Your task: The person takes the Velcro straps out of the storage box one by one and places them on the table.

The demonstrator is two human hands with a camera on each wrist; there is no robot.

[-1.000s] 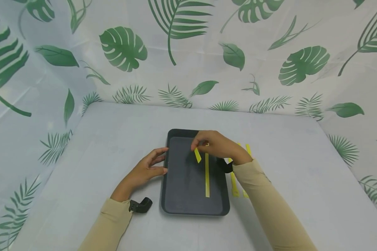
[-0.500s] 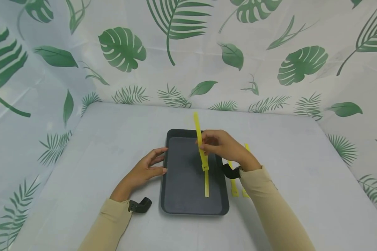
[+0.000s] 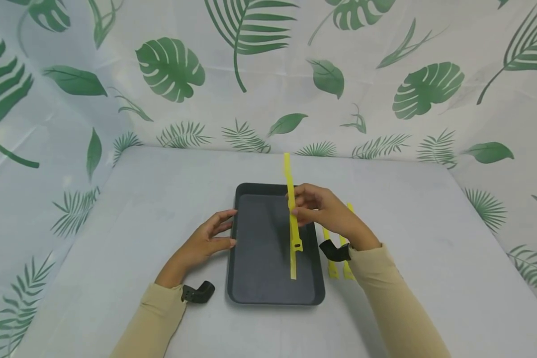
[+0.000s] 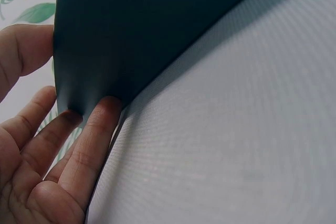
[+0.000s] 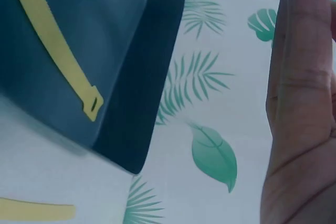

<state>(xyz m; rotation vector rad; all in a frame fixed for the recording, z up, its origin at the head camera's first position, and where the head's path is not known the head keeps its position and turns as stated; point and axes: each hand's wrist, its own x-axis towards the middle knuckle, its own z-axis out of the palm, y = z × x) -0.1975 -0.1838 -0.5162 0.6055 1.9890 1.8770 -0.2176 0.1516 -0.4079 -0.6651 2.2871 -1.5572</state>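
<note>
In the head view my right hand pinches a yellow cable tie between thumb and fingers. The tie stands nearly upright over the dark tray, its slotted end low and its bent tail up. Beneath it, a second yellow tie lies lengthwise in the tray; the right wrist view shows this tie's slotted head. The held tie is out of sight there, beside my fingers. With extended fingers, my left hand touches the tray's left side; the left wrist view shows fingertips against its outer wall.
Two more yellow ties, one nearer and one farther right, lie on the white table right of the tray, partly behind my right wrist. A leaf-patterned cloth hangs at the back and sides.
My right hand has moved slightly right. The tie in it has turned from a short downward piece to a long upright one, slotted end down. My left hand has stayed at the tray.
</note>
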